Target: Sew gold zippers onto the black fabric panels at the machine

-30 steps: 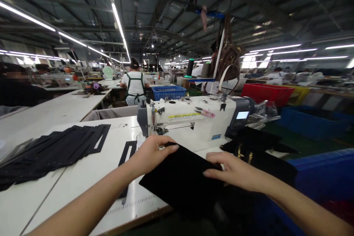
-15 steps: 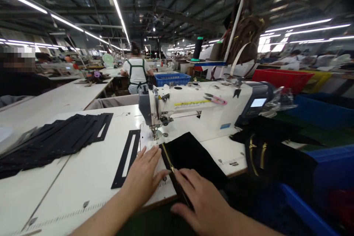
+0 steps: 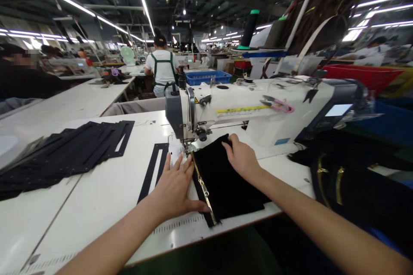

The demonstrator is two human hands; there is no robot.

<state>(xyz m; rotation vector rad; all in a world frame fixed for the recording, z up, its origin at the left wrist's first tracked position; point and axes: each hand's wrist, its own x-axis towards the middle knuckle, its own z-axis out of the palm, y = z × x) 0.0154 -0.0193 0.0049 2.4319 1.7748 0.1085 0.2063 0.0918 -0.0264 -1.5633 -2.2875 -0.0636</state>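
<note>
A black fabric piece (image 3: 235, 184) with a gold zipper (image 3: 211, 210) along its left edge lies on the table, its far end close to the needle of the sewing machine (image 3: 232, 103). My left hand (image 3: 176, 187) rests flat with fingers spread, fingertips beside the presser foot and thumb touching the zipper's edge. At the fabric's far right corner, my right hand (image 3: 243, 159) pinches the cloth between thumb and fingers. The zipper pull (image 3: 204, 188) sits about midway along the teeth. Left of my left hand lies a black slotted panel (image 3: 149, 176), partly covered by that hand.
Overlapping black slotted panels (image 3: 74, 154) cover the left of the table (image 3: 106, 206). Pink-handled thread snips (image 3: 279, 104) rest on the machine arm. More black pieces with gold zippers (image 3: 338, 184) lie at right. A co-worker (image 3: 160, 66) sits ahead, beyond a blue basket (image 3: 208, 78).
My right hand has moved from the zipper near the table edge to the fabric's far right corner. The fabric's near end now lies flatter on the table. My left hand stays beside the needle.
</note>
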